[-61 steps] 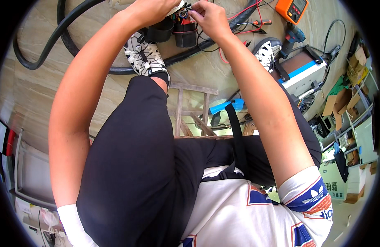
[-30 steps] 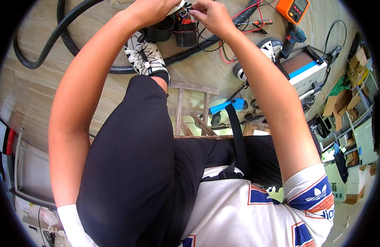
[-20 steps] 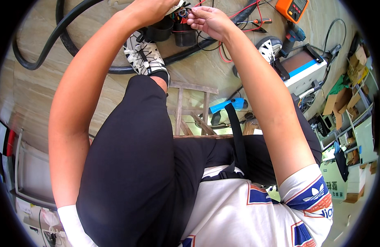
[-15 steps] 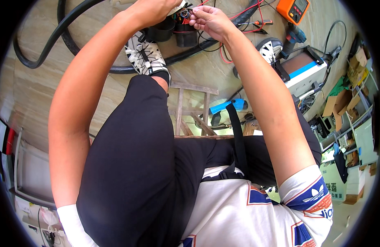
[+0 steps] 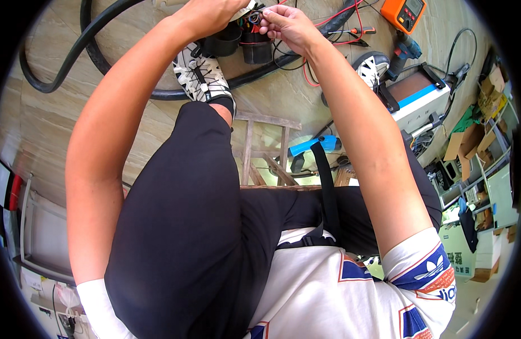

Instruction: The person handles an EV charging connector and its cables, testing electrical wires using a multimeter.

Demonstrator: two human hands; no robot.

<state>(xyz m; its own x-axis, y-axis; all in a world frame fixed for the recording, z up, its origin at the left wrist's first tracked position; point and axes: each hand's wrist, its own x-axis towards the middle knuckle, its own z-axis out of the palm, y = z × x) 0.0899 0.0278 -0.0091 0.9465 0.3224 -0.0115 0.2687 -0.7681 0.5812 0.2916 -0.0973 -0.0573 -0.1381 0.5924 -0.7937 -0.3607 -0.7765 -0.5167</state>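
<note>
At the top of the view is a black connector housing (image 5: 256,51) with a bundle of coloured wires (image 5: 252,18) spilling from its upper end. A second black cylindrical part (image 5: 221,42) stands against its left side. My right hand (image 5: 286,25) is closed in a pinch at the wires, thumb against forefinger on a thin dark wire. From the left, my left hand (image 5: 212,14) reaches to the same spot, closed beside a small whitish piece (image 5: 244,10). The top edge cuts off its fingers, so what they grip is unclear.
A thick black cable (image 5: 51,85) loops across the tiled floor. To the right lie a screwdriver (image 5: 365,30), red test leads, an orange multimeter (image 5: 404,12), a cordless drill (image 5: 404,53) and a white-and-blue box (image 5: 418,101). A wooden stool (image 5: 249,147) and a blue tool (image 5: 314,146) are below.
Both hands stay at the wires, with only slight finger movement. The whole view has shifted a few pixels.
</note>
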